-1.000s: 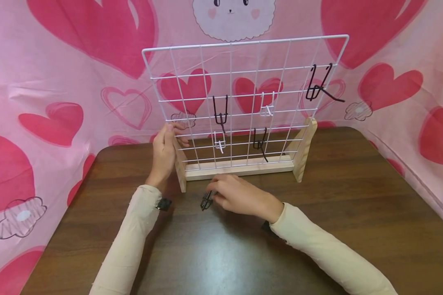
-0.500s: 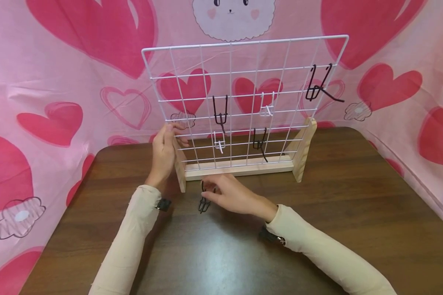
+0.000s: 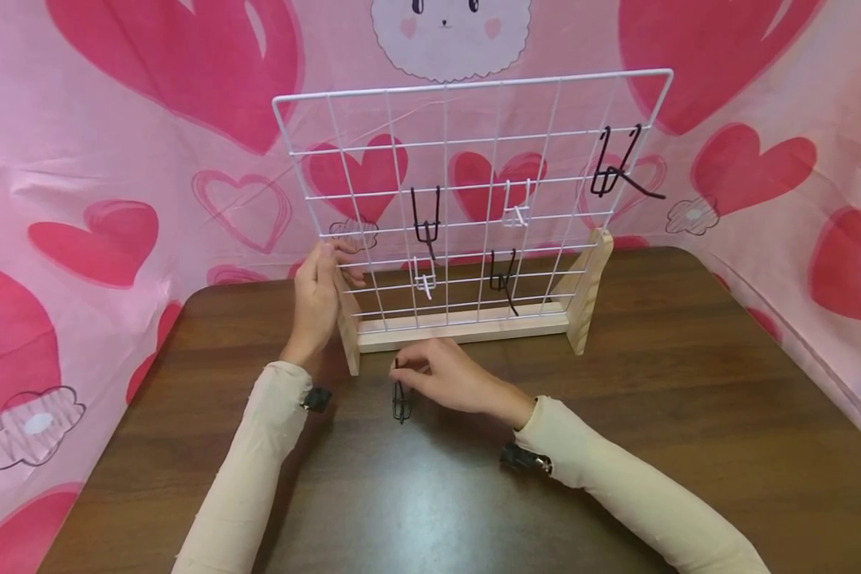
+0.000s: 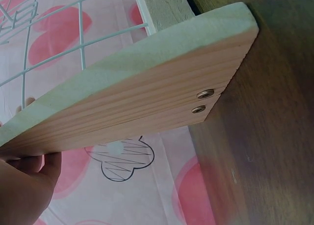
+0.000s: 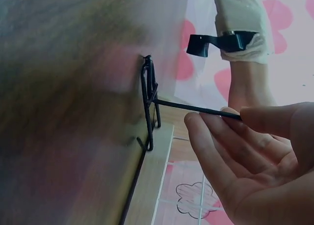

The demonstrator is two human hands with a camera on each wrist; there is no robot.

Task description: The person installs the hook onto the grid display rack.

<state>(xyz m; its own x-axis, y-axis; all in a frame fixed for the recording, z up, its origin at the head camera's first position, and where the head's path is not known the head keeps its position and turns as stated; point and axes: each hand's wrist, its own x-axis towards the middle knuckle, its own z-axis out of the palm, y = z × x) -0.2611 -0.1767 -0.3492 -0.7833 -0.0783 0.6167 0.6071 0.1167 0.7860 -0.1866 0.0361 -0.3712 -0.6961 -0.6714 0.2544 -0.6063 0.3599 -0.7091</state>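
A white wire grid rack [image 3: 473,85] stands on the table, set in a wooden base with two side pieces. My left hand [image 3: 316,295] grips the rack's left wooden side piece [image 4: 132,102], with some fingers behind the grid. In front of the base, my right hand [image 3: 455,375] pinches a black wire hook [image 5: 196,108] by its long prong, between thumb and fingers. The hook's bent frame points down towards the table. Whether it touches the tabletop, I cannot tell.
Several hooks hang on the grid: a black hook [image 3: 603,182] at the upper right, others black and white lower down. The brown wooden table [image 3: 689,383] extends around the rack. Behind it hangs a pink heart-patterned cloth [image 3: 151,72].
My right hand has shifted slightly left, and the black hook in it has turned from a slant to nearly straight down. The left hand still holds the side piece.
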